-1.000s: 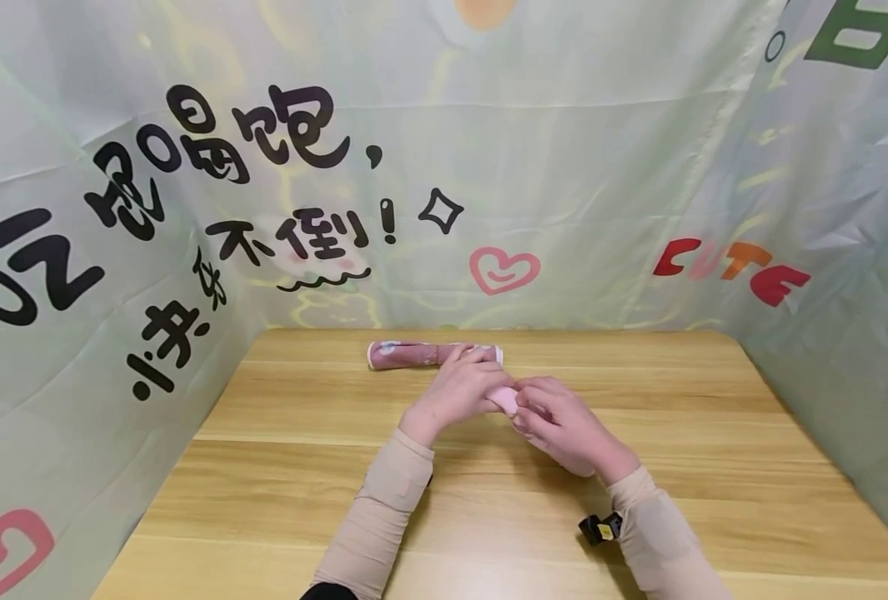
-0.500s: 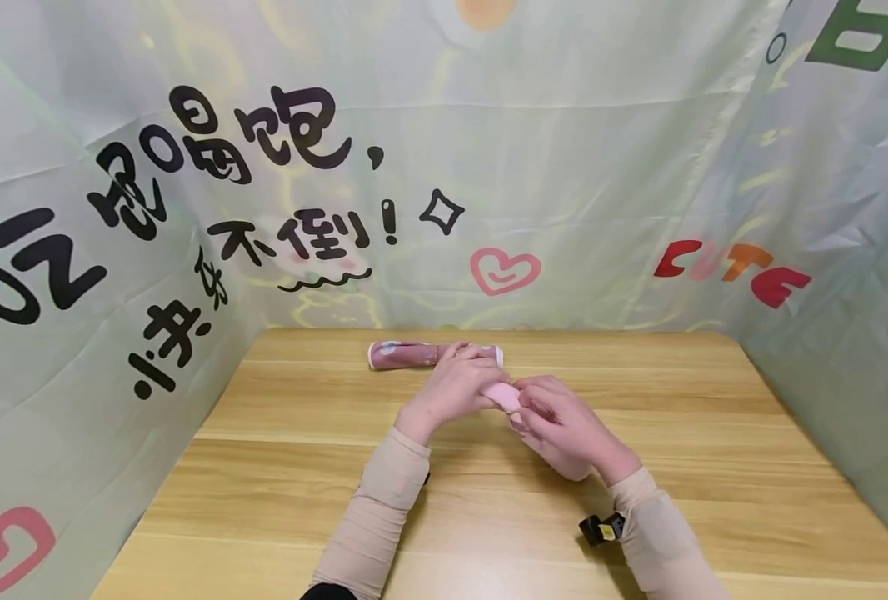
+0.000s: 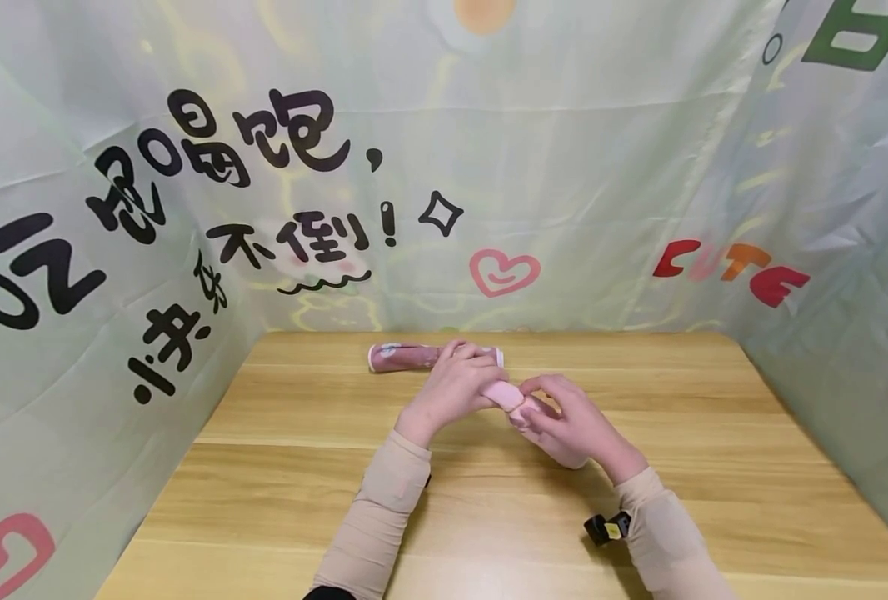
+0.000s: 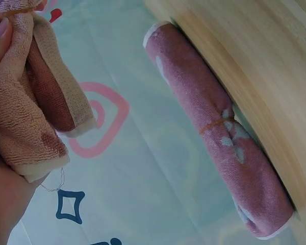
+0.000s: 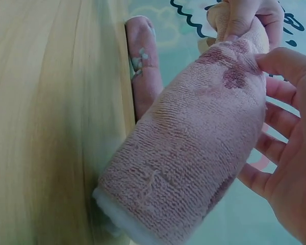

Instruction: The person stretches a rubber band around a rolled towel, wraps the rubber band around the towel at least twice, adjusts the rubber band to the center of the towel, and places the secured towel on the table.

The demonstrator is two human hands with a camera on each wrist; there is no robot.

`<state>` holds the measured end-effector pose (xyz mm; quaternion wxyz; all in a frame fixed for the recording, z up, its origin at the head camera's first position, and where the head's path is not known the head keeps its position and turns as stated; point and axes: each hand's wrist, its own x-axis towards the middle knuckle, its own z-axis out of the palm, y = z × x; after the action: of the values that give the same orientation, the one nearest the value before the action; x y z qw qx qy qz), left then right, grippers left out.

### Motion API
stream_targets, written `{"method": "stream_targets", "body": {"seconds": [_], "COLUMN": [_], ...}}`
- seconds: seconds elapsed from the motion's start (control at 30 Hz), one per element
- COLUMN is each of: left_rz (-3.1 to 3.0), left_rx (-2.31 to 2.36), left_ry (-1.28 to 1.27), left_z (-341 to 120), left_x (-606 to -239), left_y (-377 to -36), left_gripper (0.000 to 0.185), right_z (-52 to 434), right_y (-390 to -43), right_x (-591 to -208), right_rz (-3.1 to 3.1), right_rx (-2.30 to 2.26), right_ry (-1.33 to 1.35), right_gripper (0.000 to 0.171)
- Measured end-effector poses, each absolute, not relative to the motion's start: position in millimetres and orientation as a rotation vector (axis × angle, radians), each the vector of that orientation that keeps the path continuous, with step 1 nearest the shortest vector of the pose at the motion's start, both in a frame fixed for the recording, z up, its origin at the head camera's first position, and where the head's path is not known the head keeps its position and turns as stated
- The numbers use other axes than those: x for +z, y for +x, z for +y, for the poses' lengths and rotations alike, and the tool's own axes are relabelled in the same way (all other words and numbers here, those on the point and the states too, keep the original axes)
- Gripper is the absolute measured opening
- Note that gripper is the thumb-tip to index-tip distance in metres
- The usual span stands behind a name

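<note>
A rolled pink hand towel is held in the air between both hands, its near end hanging low over the table. My left hand grips its far part, where the folded ends stick out. A thin tan rubber band circles this towel near the left thumb. My right hand has its thumb pressed to the towel's narrowed middle, with the fingers round the other side. Behind the left hand lies a second rolled towel, mauve with pale patches and white edges, cinched by a rubber band.
The wooden table is bounded by printed cloth walls at the back and both sides. A small black wrist camera sits beside the right sleeve, low over the tabletop.
My right fingers have spread slightly and shifted back from the towel's middle, so more of the towel shows. The left hand has barely moved, and the second towel lies still.
</note>
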<state>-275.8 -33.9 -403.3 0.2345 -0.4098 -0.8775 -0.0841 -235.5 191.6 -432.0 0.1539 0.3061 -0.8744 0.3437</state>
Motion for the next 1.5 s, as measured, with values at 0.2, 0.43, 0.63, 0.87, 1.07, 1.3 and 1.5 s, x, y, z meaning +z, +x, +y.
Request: {"method": "stream_targets", "body": {"seconds": [0.2, 0.43, 0.63, 0.87, 1.07, 1.3, 1.5], "left_rz": [-2.368, -2.37, -2.374, -2.476, -2.673, -2.739, -2.756], "left_rx": [-0.28, -0.288, -0.306, -0.28, -0.299, -0.268, -0.254], "left_ry": [-1.182, -1.211, -1.22, -1.122, -1.1, -1.123, -1.12], "left_z": [-34.8, -34.6, -36.1, -40.2, -39.6, -36.0, -35.6], "left_x": [-404.9, -403.3, -403.7, -401.7, -397.9, -396.8, -398.2], "left_y": [-277.1, -276.5, -277.0, -278.8, -277.0, -275.5, -276.6], "left_gripper": [0.027, 0.027, 0.028, 0.031, 0.035, 0.035, 0.033], "right_z": [190.5, 190.3, 189.9, 192.1, 187.6, 180.3, 175.3], "right_y": [-236.6, -239.4, -239.6, -236.9, -235.0, -230.3, -227.0], "right_x": [-431.1, -432.3, -430.5, -430.2, -435.0, -433.3, -431.9], "right_rz": [-2.549, -2.512, -2.473, -2.49, -2.342, -2.392, -2.515], "right_rx": [0.925, 0.909, 0.89, 0.898, 0.792, 0.758, 0.669], "right_ry": [0.856, 0.913, 0.977, 0.92, 0.986, 0.97, 0.914], "right_gripper": [0.009, 0.011, 0.012, 0.016, 0.029, 0.022, 0.023]}}
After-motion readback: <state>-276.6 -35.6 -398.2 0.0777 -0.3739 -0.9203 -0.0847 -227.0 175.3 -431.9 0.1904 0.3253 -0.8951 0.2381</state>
